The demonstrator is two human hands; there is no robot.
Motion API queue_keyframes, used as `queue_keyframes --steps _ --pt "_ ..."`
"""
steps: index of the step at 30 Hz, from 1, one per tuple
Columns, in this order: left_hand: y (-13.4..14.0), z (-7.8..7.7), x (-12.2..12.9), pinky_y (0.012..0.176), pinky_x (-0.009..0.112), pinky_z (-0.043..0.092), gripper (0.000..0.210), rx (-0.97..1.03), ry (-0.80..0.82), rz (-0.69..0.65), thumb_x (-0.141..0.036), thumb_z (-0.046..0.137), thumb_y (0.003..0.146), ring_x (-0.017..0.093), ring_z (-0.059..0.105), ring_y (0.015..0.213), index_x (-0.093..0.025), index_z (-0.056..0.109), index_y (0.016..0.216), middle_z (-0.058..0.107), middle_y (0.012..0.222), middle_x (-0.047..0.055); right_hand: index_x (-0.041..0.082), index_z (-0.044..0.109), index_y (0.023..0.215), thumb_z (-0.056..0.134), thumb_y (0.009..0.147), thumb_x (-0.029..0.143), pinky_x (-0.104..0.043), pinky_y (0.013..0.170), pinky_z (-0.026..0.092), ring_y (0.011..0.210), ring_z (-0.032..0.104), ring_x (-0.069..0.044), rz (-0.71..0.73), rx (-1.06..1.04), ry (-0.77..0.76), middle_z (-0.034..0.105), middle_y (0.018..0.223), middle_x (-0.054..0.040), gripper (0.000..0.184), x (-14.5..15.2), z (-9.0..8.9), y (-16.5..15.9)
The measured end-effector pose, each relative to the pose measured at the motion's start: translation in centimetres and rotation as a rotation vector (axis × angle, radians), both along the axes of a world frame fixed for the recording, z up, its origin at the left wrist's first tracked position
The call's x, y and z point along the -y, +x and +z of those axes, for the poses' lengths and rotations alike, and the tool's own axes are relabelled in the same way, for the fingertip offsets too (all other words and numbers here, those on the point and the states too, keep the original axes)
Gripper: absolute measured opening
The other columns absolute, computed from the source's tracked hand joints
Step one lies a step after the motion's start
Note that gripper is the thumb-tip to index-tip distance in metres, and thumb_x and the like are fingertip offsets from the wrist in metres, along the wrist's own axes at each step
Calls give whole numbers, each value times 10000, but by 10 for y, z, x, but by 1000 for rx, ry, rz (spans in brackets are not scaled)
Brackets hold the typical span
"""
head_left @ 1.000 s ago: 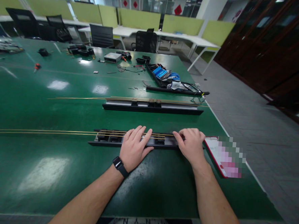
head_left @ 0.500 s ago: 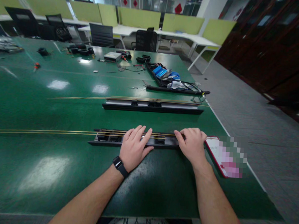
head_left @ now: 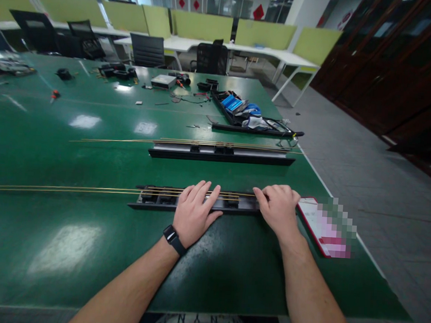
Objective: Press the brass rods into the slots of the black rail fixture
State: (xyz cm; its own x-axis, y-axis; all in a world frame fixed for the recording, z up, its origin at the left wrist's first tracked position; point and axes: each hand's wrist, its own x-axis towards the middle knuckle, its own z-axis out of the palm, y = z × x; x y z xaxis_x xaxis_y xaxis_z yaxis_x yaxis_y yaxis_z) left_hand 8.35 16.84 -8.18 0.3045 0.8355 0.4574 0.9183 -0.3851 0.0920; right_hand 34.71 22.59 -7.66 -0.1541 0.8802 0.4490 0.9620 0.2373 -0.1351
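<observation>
A long black metal channel point(head_left: 194, 209) lies across the green table in front of me, with dark blocks point(head_left: 166, 195) inside it. Thin brass-coloured rods point(head_left: 71, 188) run along its top and stick out far to the left. My left hand point(head_left: 194, 211), a black watch on its wrist, rests spread over the channel's middle, fingers stretched across the rods. At the channel's right end, my right hand point(head_left: 279, 209) is closed, thumb and fingers pinched around one thin rod. That hand hides the channel's right end.
Beyond lies a second channel point(head_left: 221, 157) with similar rods. A phone point(head_left: 315, 226), partly blurred, lies right of my right hand near the table edge. Farther back are a black tray point(head_left: 236, 111) of blue and white items, a grey box point(head_left: 163, 82) and an orange-handled tool point(head_left: 55, 94).
My right hand has shifted very slightly to the right. The whole view has drifted a little; my left hand stays in the same place on the channel.
</observation>
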Motion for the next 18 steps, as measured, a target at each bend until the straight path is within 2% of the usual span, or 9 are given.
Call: queue_keyframes --steps 7,14,18 --pt "0 0 0 1163 494 372 615 7 1 -1 -508 634 951 322 509 1420 -233 547 1494 594 1495 132 211 656 773 483 1024 576 -412 884 242 964 516 -244 42 -15 -14 709 862 -59 475 0 -1 0" --pt "0 0 0 1165 495 371 614 15 2 -5 -502 639 950 322 507 1423 -235 546 1495 594 1494 138 200 635 693 448 1049 530 -416 862 231 947 505 -242 -20 60 0 700 826 -69 520 -2 -1 1" --pt "0 0 0 1159 496 378 608 17 6 -6 -501 638 950 325 519 1412 -238 549 1491 603 1484 136 211 661 748 466 1036 559 -412 881 239 957 515 -242 7 3 1 705 839 -57 492 0 0 1"
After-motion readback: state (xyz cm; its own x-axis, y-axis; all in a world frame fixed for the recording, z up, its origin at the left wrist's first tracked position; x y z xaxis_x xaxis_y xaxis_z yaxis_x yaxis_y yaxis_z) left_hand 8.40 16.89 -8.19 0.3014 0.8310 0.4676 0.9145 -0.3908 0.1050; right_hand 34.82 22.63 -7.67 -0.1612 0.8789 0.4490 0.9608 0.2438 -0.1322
